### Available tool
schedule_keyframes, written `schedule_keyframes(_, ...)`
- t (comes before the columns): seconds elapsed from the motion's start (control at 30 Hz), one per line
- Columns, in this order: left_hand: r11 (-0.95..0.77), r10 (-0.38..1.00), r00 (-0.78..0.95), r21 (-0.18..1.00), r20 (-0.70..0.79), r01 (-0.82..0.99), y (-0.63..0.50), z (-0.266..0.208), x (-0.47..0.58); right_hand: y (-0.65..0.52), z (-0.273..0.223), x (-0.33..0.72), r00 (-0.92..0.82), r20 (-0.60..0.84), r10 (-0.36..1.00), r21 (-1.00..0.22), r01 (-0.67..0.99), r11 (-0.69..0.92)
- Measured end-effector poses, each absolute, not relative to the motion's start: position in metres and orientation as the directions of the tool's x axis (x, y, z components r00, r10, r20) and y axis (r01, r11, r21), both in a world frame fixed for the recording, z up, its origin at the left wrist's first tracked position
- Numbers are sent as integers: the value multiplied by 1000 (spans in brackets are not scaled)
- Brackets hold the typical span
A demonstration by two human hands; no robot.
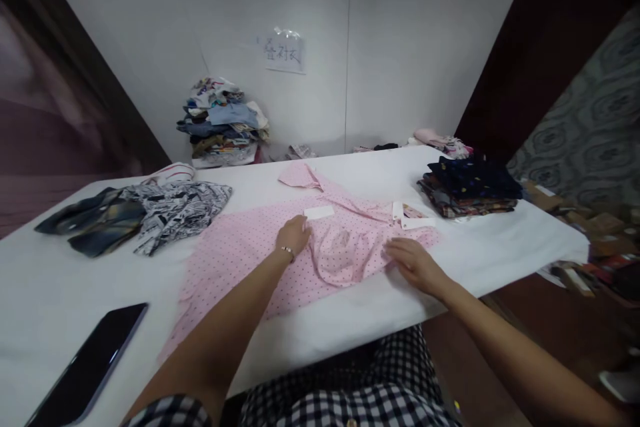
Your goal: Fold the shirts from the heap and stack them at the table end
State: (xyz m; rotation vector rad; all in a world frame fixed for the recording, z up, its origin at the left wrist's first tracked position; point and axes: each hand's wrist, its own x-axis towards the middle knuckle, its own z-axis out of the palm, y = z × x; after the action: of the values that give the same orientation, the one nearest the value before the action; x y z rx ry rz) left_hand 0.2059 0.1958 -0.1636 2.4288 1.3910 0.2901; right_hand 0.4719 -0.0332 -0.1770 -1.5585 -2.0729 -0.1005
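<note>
A pink dotted shirt lies spread on the white table, with white tags near its collar. My left hand rests on the shirt's middle, fingers curled and pressing the fabric near a folded-over flap. My right hand lies flat on the shirt's right edge, fingers apart, close to the table's front edge.
A dark phone lies at the front left. Crumpled black-and-white and dark garments sit at the left. A folded dark stack stands at the right. A clothes pile leans against the back wall. Boxes clutter the floor at right.
</note>
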Motion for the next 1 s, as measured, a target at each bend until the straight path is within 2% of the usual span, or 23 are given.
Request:
schedule_keyframes(0.13,-355,913,404,370,-59,859,221,-163,231,-37,-192,500,-41,422,906,-185,974,130)
schedule_keyframes(0.27,-323,923,373,340,-91,883,229,-158,249,-25,-193,509,-5,349,937,-122,991,50)
schedule_keyframes(0.37,-288,942,330,353,-65,890,234,-136,247,-12,-192,516,3,338,941,-92,995,29)
schedule_keyframes(0.47,-247,967,249,378,46,892,234,-102,218,-4,-193,523,14,352,936,-114,993,28)
schedule_keyframes(0.57,-211,954,107,373,279,904,216,-74,160,0,-196,526,18,389,921,-145,989,42)
schedule_keyframes(0.67,-128,922,50,180,384,975,181,-75,95,-1,-203,525,-20,395,919,-151,985,87)
schedule_keyframes(0.73,-97,954,81,40,288,995,154,-92,61,-4,-208,524,-47,383,922,-142,984,109)
schedule_keyframes(0.8,-98,987,99,-17,128,995,134,-117,38,-6,-212,524,-79,363,928,-117,985,130)
schedule_keyframes(0.87,-122,991,120,23,59,992,124,-140,24,-9,-213,525,-102,345,933,-79,987,137)
schedule_keyframes(1.0,-292,953,279,103,121,951,126,-164,11,-11,-205,528,-99,329,939,-2,994,106)
